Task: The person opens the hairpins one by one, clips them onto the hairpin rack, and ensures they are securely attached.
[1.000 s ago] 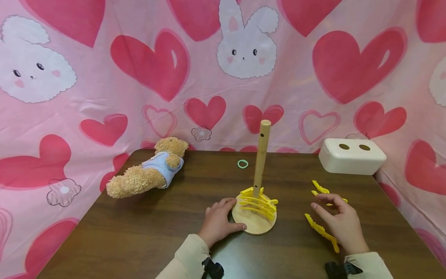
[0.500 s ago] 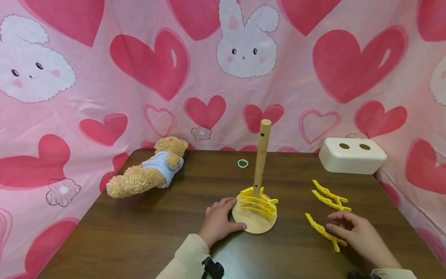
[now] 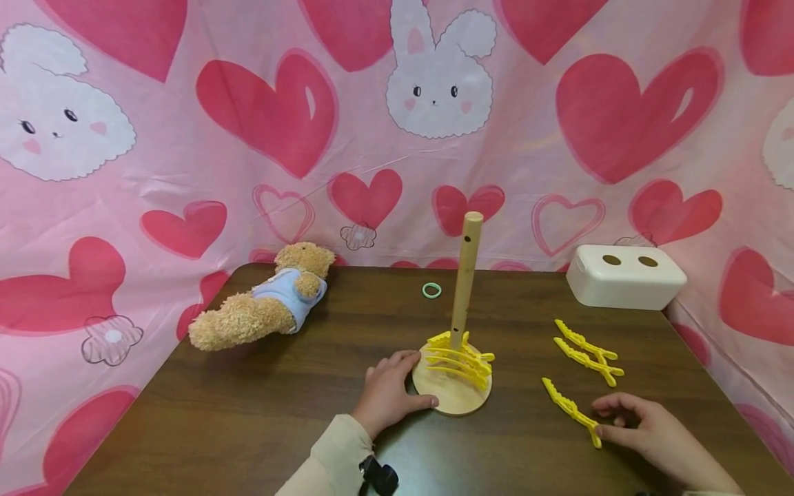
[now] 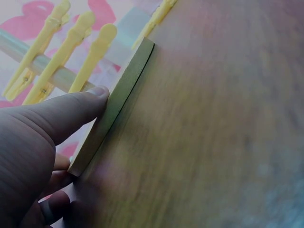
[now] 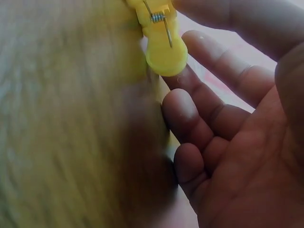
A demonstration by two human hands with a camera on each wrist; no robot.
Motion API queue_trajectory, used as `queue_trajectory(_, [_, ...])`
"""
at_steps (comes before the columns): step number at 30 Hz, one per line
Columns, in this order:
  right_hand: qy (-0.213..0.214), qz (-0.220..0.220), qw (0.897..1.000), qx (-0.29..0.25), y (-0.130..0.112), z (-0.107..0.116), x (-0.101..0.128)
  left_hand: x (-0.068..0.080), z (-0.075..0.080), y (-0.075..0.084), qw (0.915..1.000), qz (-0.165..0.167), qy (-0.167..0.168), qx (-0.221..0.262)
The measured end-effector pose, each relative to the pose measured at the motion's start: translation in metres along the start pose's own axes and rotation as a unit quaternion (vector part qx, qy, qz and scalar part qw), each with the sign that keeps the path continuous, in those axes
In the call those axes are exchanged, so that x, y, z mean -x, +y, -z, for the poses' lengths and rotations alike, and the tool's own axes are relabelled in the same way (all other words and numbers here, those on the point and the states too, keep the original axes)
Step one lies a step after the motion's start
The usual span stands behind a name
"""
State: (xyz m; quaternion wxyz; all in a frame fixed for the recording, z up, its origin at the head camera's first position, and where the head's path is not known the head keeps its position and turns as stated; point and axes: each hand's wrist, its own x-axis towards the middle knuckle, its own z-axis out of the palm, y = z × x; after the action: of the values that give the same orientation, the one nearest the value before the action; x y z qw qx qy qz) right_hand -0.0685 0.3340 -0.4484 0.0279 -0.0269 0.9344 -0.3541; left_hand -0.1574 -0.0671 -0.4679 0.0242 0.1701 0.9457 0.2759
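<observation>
My left hand (image 3: 389,393) grips the round base (image 3: 460,403) of a wooden post stand, thumb on the near rim and fingers round the left side. Yellow alligator hair clips (image 3: 455,362) are clipped round the foot of the upright post (image 3: 466,275); three show in the left wrist view. At the right, my right hand (image 3: 651,430) is at the handle end of a single yellow hair clip (image 3: 567,406) lying on the table. Its thumb overlaps a handle, with the index fingertip a little apart. The right wrist view shows the clip's spring and rounded handle (image 5: 166,59) beside the fingertips.
Two more yellow hair clips (image 3: 586,351) lie behind the single one. A white box (image 3: 626,279) with two holes stands at the back right. Behind the post lies a green ring (image 3: 431,290). A teddy bear (image 3: 267,303) lies at the left of the dark table (image 3: 248,427).
My right hand has drawn back from the two farther hair clips toward me and rightward, then moved to the nearest clip's handle. The left hand and the stand have stayed put.
</observation>
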Motion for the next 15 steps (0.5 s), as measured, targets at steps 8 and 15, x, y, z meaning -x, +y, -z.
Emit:
queue_trajectory(8, [-0.014,0.023,0.999,0.028,-0.0058,-0.0018,-0.0011,0.0000,0.0007,0.0000,1.0000,0.001,0.000,0.001])
queue_trajectory(15, [-0.021,0.010,1.000,-0.003,-0.0030,0.0010,0.0029,0.0007,0.0017,0.0008,1.0000,0.004,-0.003,0.006])
